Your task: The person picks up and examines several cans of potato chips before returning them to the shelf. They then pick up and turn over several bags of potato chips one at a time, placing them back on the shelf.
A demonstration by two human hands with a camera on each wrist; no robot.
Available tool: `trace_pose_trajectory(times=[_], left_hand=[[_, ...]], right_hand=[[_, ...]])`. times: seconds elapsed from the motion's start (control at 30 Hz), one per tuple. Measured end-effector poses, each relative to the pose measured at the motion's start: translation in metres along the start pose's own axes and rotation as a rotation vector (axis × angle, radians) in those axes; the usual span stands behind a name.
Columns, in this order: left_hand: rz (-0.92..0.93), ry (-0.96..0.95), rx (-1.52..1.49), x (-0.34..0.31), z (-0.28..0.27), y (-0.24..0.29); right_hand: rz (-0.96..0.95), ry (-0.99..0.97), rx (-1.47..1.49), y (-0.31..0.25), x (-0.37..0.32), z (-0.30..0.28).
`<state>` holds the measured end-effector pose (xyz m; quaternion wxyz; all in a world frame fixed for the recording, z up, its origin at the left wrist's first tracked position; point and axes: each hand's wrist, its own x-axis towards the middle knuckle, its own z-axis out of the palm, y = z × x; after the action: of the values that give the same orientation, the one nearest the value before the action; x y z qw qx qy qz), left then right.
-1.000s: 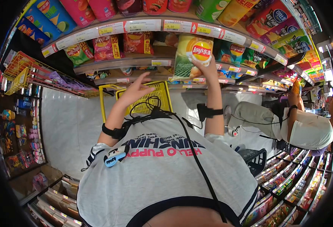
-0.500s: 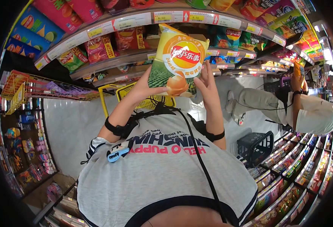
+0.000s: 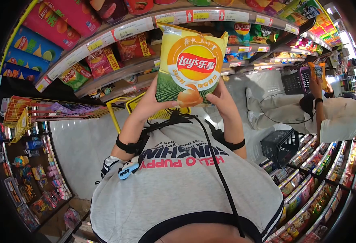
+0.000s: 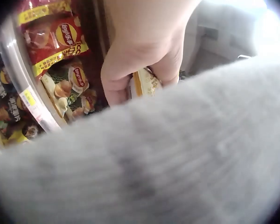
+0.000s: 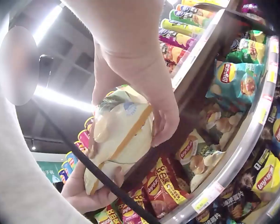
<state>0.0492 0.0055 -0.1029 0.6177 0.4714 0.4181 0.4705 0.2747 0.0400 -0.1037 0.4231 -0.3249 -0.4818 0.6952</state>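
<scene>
A yellow and green bag of potato chips (image 3: 192,67) is held upright in front of the chest, its printed face toward the head camera. My left hand (image 3: 147,104) grips its lower left side, with the thumb across the front and the fingers behind. On the lower right side, my right hand (image 3: 225,103) holds it the same way, thumb in front. The right wrist view looks at the back of the bag (image 5: 126,140), pinched between both hands. In the left wrist view, grey cloth covers much of the picture, and only a strip of the bag shows between the fingers.
Shelves (image 3: 133,26) of chip bags and canisters curve in front. A yellow basket (image 3: 113,117) stands below the hands. Wire racks (image 3: 20,105) are at the left. A dark basket (image 3: 280,146) sits on the floor at the right, near another person (image 3: 332,115) who holds an orange packet.
A second ago the right hand alone held the bag by the shelf, the left hand free. The bag has come closer to the body, and both hands now hold it.
</scene>
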Motion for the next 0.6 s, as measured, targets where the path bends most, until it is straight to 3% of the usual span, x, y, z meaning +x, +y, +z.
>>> trace_pose_trajectory(times=[0.17,0.3,0.4,0.43,0.53,0.6], left_hand=[[0.048,-0.034,-0.053,0.001,0.000,0.000],[0.002,-0.112,-0.045,0.009,-0.006,-0.013],[-0.034,-0.105,-0.044,0.017,0.003,-0.013],[-0.043,-0.112,-0.022,0.021,0.009,-0.008],[0.001,-0.269,0.046,0.033,0.018,-0.016],[-0.079,-0.375,0.191,0.040,0.017,-0.017]], right_hand=[[-0.073,0.040,0.027,0.007,0.007,-0.008],[-0.014,0.049,0.109,0.015,0.016,-0.025],[0.151,-0.029,0.050,0.017,0.010,-0.045],[0.060,-0.125,-0.054,0.030,0.014,-0.057],[0.166,-0.038,0.070,0.043,0.007,-0.076],[0.110,0.046,0.082,0.067,0.009,-0.100]])
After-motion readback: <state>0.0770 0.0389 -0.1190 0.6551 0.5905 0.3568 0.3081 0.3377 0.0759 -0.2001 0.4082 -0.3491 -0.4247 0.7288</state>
